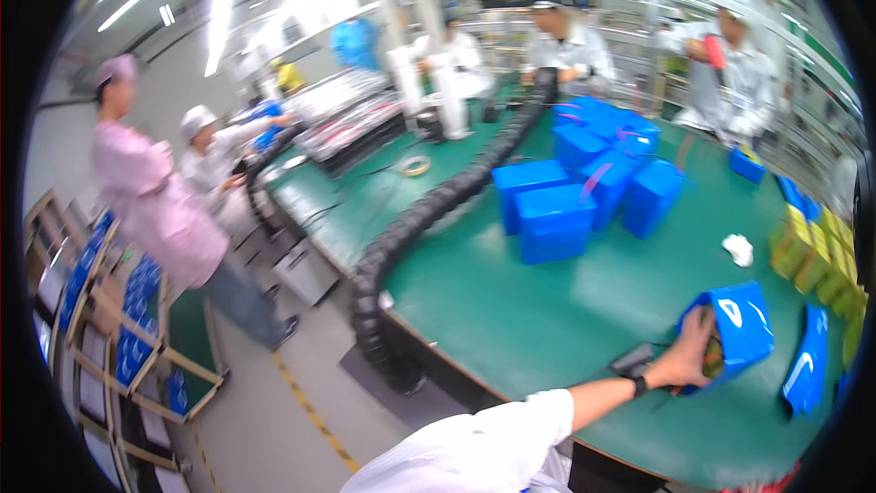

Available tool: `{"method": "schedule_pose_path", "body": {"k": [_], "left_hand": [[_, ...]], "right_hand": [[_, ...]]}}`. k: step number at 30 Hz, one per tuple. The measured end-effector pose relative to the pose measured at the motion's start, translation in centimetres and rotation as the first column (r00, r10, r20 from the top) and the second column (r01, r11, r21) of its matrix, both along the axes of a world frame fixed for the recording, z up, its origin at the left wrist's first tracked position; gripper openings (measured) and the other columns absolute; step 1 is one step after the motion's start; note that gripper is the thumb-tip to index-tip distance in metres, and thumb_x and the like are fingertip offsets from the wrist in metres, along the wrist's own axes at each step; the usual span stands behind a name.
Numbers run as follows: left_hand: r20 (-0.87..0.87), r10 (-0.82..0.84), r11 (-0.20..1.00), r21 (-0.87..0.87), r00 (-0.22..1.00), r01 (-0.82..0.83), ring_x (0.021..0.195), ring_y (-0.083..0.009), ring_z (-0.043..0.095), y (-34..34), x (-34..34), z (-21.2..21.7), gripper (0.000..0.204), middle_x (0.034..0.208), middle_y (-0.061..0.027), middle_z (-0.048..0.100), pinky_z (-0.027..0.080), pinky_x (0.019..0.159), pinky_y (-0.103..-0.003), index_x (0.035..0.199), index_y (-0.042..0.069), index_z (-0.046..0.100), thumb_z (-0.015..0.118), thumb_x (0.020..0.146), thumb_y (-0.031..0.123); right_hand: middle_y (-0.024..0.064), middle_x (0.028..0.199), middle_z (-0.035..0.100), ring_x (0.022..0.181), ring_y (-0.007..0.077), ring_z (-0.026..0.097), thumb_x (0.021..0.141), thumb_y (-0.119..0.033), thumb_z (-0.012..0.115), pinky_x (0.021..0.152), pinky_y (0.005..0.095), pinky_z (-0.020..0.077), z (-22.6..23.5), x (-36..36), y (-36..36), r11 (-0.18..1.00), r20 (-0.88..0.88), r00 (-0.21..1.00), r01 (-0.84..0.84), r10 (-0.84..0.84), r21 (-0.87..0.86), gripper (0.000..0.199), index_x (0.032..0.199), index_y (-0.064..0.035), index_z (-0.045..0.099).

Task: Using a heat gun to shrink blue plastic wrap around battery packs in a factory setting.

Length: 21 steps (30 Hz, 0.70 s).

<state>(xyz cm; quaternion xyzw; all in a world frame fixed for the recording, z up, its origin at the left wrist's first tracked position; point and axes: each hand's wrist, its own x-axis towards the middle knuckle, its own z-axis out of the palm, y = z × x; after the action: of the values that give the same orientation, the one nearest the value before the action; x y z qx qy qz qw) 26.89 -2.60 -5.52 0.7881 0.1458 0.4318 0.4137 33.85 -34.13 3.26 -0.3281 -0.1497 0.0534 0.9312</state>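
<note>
My left hand [691, 353], with a dark band on its wrist, grips the near left end of a blue-wrapped battery pack [746, 324] at the right of the green table. The fingers curl over the open end of the wrap, where a darker, yellowish inside shows. A small black object [631, 361] lies beside my wrist. A loose blue sleeve [807, 362] lies to the right of the pack. My right hand is out of the picture.
Several blue packs [558, 224] are grouped mid-table on the green surface [447, 310]. A black ribbed hose [438, 201] crosses the table. Yellow blocks [812, 251] line the right edge near a crumpled white piece [738, 250]. A person in pink [151, 183] stands left; others work beyond.
</note>
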Motion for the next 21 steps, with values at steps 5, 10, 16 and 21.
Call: {"method": "schedule_pose_path", "body": {"k": [5, 10, 16, 21], "left_hand": [[-0.114, -0.046, 0.998, 0.025, 0.992, 0.049, 0.150, -0.0477, 0.004, 2.8, -4.1, 1.2, 0.131, 0.159, -0.0288, 0.013, 0.006, 0.124, -0.051, 0.156, -0.001, 0.009, 0.086, 0.054, 0.024], [0.004, -0.356, 0.905, -0.247, 0.934, 0.346, 0.142, -0.0414, 0.029, 6.5, -5.9, -3.8, 0.125, 0.152, -0.0234, 0.029, 0.022, 0.120, -0.054, 0.154, 0.003, 0.021, 0.090, 0.054, 0.031], [-0.291, -0.516, 0.840, -0.354, 0.806, 0.410, 0.126, -0.0208, 0.051, 7.9, -15.7, 0.3, 0.116, 0.140, -0.0104, 0.052, 0.050, 0.101, -0.038, 0.153, 0.005, 0.027, 0.096, 0.060, 0.009], [-0.390, -0.450, 0.859, -0.433, 0.803, 0.272, 0.113, -0.0183, 0.060, 10.8, -23.8, 0.3, 0.076, 0.125, -0.0104, 0.067, 0.051, 0.098, -0.037, 0.131, 0.002, 0.059, 0.094, 0.066, 0.014]], "right_hand": [[0.0022, 0.082, 0.040, 0.069, 0.0096, 0.044, 0.104, -0.017, 0.054, 0.062, 0.0223, 0.0458, -4.1, 3.1, -1.3, 0.905, -0.093, 0.931, -0.315, 0.354, 0.287, 0.039, 0.140, -0.0082, 0.044], [0.0021, 0.077, 0.049, 0.060, 0.0081, 0.049, 0.101, -0.029, 0.059, 0.056, 0.0237, 0.0496, -3.5, 0.7, -2.9, 0.983, -0.128, 0.981, -0.126, 0.143, 0.132, 0.044, 0.138, -0.0139, 0.042], [0.0050, 0.080, 0.056, 0.061, 0.0112, 0.054, 0.096, -0.029, 0.064, 0.056, 0.0265, 0.0507, -2.9, -0.8, -4.9, 0.997, -0.190, 0.979, -0.077, 0.077, 0.011, 0.046, 0.134, -0.0128, 0.043], [0.0067, 0.080, 0.055, 0.056, 0.0113, 0.053, 0.100, -0.036, 0.059, 0.050, 0.0242, 0.0454, -2.9, -0.8, -5.8, 0.971, -0.184, 0.981, -0.095, 0.054, -0.219, 0.041, 0.127, -0.0087, 0.047]]}}
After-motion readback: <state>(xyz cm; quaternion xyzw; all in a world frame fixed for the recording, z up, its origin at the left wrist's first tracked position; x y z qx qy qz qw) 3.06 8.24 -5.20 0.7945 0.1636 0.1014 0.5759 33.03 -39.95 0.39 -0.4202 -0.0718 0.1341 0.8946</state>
